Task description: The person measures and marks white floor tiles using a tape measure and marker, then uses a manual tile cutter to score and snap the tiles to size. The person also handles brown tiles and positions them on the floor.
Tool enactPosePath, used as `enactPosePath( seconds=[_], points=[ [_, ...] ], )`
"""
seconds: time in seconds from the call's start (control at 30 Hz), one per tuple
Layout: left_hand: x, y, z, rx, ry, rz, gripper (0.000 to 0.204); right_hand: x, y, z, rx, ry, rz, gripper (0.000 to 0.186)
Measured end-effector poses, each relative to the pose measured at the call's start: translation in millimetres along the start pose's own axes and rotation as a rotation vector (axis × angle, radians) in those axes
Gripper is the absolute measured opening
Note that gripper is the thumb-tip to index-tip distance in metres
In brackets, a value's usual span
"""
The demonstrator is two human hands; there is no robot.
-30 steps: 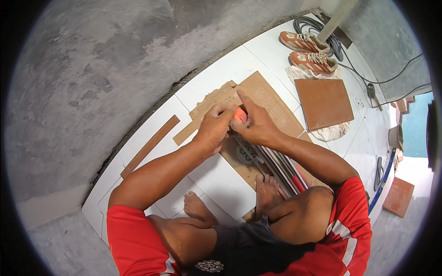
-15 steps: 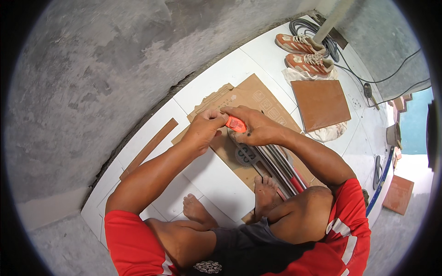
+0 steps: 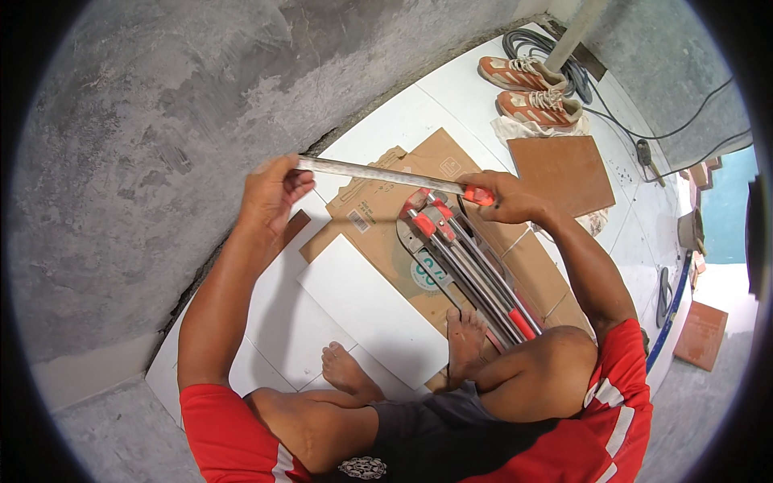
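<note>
Between my raised hands stretches the pale blade of a tape measure [image 3: 378,172]. My left hand [image 3: 272,189] pinches its free end near the wall. Its orange case [image 3: 478,195] sits in my right hand [image 3: 509,198], fingers wrapped round it. Below the blade, a red and silver tile cutter [image 3: 467,258] with long metal rails lies on a flattened cardboard sheet [image 3: 439,153]. Left of the cutter is a white tile [image 3: 374,310], partly over the cardboard, near my bare feet.
A narrow brown strip [image 3: 278,241] lies along the rough grey wall [image 3: 177,121]. To the right are a brown tile [image 3: 562,175], a pair of orange shoes [image 3: 541,109] and a coiled black cable [image 3: 576,79]. Another brown tile [image 3: 700,336] rests farther right.
My hands have spread apart, the left toward the wall and the right to the right. The tape blade is now pulled out between them, and the cutter's red head is uncovered.
</note>
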State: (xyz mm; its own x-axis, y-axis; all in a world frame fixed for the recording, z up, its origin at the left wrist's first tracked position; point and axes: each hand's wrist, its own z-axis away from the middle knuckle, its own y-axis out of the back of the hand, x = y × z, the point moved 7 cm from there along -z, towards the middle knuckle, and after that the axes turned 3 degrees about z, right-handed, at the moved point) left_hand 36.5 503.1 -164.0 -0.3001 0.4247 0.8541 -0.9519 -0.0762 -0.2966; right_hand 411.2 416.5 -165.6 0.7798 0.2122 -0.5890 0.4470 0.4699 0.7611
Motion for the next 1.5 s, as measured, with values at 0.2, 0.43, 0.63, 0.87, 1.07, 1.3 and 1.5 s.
enactPosePath(
  seconds=[0.2,0.43,0.63,0.87,1.07,1.3,1.5],
  points=[
    [-2,6,-14,0.104,-0.028,-0.074,0.027,27,-2,15,-0.175,-0.342,-0.363,0.058],
    [-53,30,-58,0.001,-0.192,-1.166,0.063,138,15,38,0.090,-0.746,-0.378,0.050],
    [-85,15,-89,-0.071,-0.450,-1.388,0.055,145,48,1,0.109,-0.744,0.044,0.026],
    [-122,6,-132,0.086,-0.511,-1.511,0.061,105,65,-55,0.011,-0.741,0.161,0.035],
    [-131,-9,-135,0.200,-0.586,-1.572,0.059,183,11,-64,0.038,-0.836,-0.094,0.044],
    [-124,-8,-142,0.196,-0.503,-1.584,0.062,186,16,-72,0.039,-0.896,-0.254,0.043],
    [-122,-14,-144,0.189,-0.498,-1.587,0.061,198,18,-72,0.101,-0.876,-0.232,0.046]
  ],
)
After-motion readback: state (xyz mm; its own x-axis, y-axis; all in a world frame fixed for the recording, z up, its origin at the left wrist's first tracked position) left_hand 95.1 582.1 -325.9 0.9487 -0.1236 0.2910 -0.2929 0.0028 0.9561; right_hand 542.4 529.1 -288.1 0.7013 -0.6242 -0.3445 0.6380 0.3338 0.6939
